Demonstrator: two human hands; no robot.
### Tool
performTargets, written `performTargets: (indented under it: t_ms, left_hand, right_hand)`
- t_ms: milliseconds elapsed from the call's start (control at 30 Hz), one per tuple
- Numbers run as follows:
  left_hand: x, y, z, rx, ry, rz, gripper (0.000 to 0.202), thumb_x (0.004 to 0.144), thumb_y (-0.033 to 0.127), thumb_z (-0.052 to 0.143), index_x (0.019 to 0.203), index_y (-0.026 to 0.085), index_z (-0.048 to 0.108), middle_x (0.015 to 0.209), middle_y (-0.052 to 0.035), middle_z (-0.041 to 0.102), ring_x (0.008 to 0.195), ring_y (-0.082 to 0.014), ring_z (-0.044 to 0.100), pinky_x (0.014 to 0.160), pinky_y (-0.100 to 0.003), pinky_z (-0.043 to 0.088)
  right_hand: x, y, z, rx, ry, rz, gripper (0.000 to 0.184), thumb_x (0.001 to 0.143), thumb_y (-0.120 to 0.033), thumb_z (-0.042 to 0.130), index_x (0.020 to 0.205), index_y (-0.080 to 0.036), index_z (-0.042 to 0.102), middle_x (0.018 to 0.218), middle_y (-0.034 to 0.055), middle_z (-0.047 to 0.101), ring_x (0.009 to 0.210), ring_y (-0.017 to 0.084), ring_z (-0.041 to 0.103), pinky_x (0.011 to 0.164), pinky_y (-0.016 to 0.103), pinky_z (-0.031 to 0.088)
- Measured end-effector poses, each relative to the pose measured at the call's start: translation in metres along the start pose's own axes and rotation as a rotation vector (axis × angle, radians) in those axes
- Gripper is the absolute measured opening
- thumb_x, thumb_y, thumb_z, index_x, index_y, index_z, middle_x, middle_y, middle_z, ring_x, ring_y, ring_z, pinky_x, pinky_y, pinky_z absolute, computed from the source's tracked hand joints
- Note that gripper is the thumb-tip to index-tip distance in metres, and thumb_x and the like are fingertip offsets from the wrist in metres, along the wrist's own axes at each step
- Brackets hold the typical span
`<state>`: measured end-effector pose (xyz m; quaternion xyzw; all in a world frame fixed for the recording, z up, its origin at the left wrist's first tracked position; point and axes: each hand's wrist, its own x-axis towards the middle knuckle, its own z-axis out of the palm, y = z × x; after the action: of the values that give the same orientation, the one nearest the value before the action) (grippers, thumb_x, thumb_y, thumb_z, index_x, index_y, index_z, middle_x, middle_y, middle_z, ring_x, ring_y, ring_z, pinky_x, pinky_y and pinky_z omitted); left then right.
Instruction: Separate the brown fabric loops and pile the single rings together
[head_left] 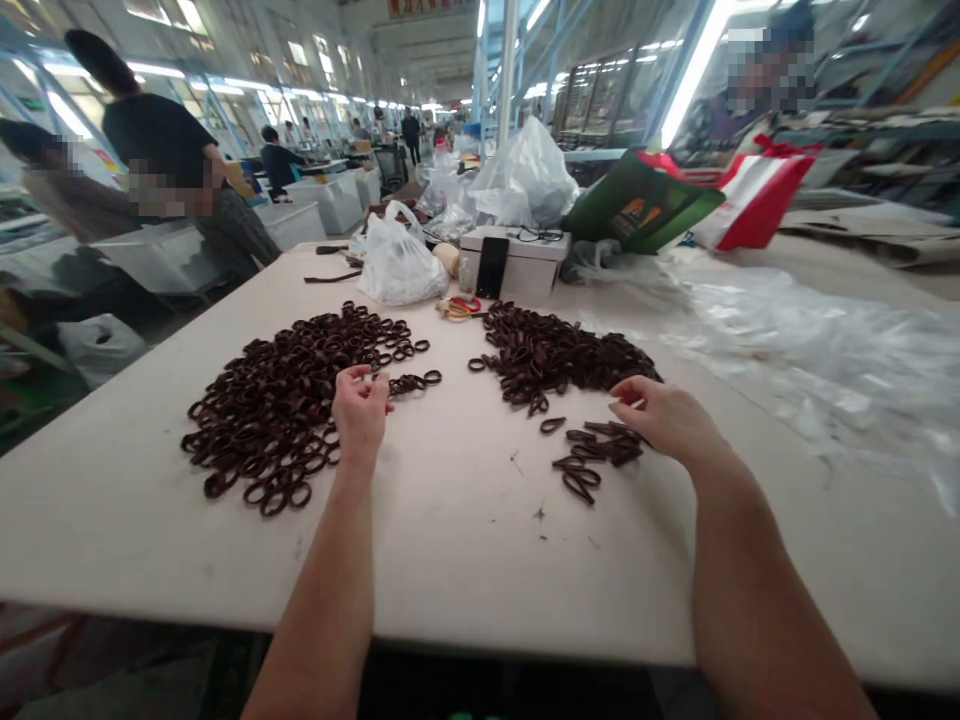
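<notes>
Two heaps of dark brown elastic rings lie on a pale table [465,500]. The left heap [285,400] is wide and loose; the right heap [562,355] is denser. My left hand [360,410] rests at the right edge of the left heap, fingers curled around some rings. My right hand [664,415] lies palm down at the near edge of the right heap, fingers bent onto a small cluster of flattened rings [596,450]. What the right fingers hold is hidden.
Behind the heaps stand a white box [525,262] with a black phone [492,267] leaning on it, a tied white plastic bag [397,262], scissors [459,307], clear plastic sheeting [787,330] at right, and a green bag [637,205]. People work at the left and far right.
</notes>
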<state>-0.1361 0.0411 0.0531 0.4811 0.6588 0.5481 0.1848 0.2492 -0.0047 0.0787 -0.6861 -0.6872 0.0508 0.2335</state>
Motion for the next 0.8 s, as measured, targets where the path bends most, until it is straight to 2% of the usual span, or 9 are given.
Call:
performTargets:
  t_ms: [67,200,300,400,500,633,700,800]
  left_hand:
    - [-0.010,0.006,0.004,-0.016,-0.072,0.046,0.035,0.083,0.032,0.060,0.110,0.015,0.049,0.067,0.0045,0.058,0.046,-0.0099,0.056,0.047,-0.017,0.046]
    - [-0.043,0.021,0.023,-0.080,-0.309,0.136,0.033,0.082,0.032,0.061,0.110,0.017,0.051,0.070,0.0047,0.059,0.049,-0.0100,0.057,0.048,-0.018,0.045]
    - [-0.063,0.025,0.038,-0.058,-0.491,0.187,0.026,0.083,0.028,0.061,0.106,0.018,0.055,0.071,0.0040,0.060,0.051,-0.0095,0.056,0.051,-0.018,0.044]
    - [-0.075,0.024,0.049,-0.020,-0.645,0.189,0.018,0.084,0.025,0.061,0.100,0.017,0.060,0.071,0.0033,0.061,0.054,-0.0092,0.056,0.054,-0.018,0.043]
    - [-0.082,0.025,0.057,-0.065,-0.785,0.054,0.020,0.084,0.030,0.064,0.099,0.016,0.061,0.069,0.0031,0.061,0.053,-0.0092,0.057,0.055,-0.018,0.043]
    - [-0.087,0.029,0.064,-0.247,-0.952,-0.257,0.022,0.083,0.034,0.066,0.089,0.013,0.061,0.068,0.0016,0.061,0.051,-0.0091,0.057,0.051,-0.018,0.043]
    - [-0.087,0.032,0.064,-0.352,-0.992,-0.360,0.022,0.082,0.033,0.067,0.082,0.012,0.059,0.067,0.0005,0.061,0.050,-0.0088,0.057,0.051,-0.018,0.043]
    - [-0.086,0.034,0.062,-0.483,-0.998,-0.421,0.023,0.078,0.031,0.071,0.078,0.012,0.057,0.065,-0.0002,0.061,0.050,-0.0092,0.057,0.050,-0.018,0.042]
  right_hand:
    - [-0.003,-0.003,0.004,-0.019,-0.058,-0.053,0.008,0.075,-0.024,0.062,0.081,-0.022,0.066,0.073,0.0026,0.068,0.059,0.017,0.057,0.056,0.028,0.039]
    - [-0.009,-0.028,0.035,-0.106,-0.129,-0.293,0.023,0.080,-0.018,0.052,0.096,-0.024,0.068,0.098,0.0032,0.067,0.082,0.019,0.062,0.066,0.028,0.043]
    - [-0.010,-0.038,0.055,-0.149,-0.115,-0.331,0.023,0.082,-0.018,0.050,0.093,-0.023,0.069,0.096,0.0043,0.066,0.081,0.020,0.061,0.065,0.028,0.043]
    - [-0.008,-0.039,0.064,-0.131,-0.081,-0.331,0.018,0.082,-0.019,0.051,0.088,-0.021,0.069,0.089,0.0055,0.066,0.072,0.019,0.060,0.061,0.028,0.040]
    - [-0.007,-0.043,0.068,-0.062,-0.043,-0.385,0.017,0.085,-0.025,0.051,0.089,-0.022,0.067,0.091,0.0040,0.066,0.071,0.018,0.061,0.060,0.028,0.040]
    - [-0.012,-0.058,0.071,0.079,-0.014,-0.479,0.023,0.092,-0.033,0.043,0.096,-0.021,0.063,0.092,0.0050,0.065,0.072,0.018,0.062,0.064,0.029,0.043]
    - [-0.016,-0.065,0.073,0.148,-0.018,-0.523,0.024,0.093,-0.034,0.042,0.097,-0.020,0.061,0.090,0.0060,0.064,0.075,0.019,0.062,0.068,0.030,0.046]
    - [-0.018,-0.070,0.074,0.260,-0.009,-0.535,0.022,0.092,-0.036,0.044,0.095,-0.022,0.061,0.090,0.0062,0.065,0.079,0.021,0.063,0.074,0.033,0.048]
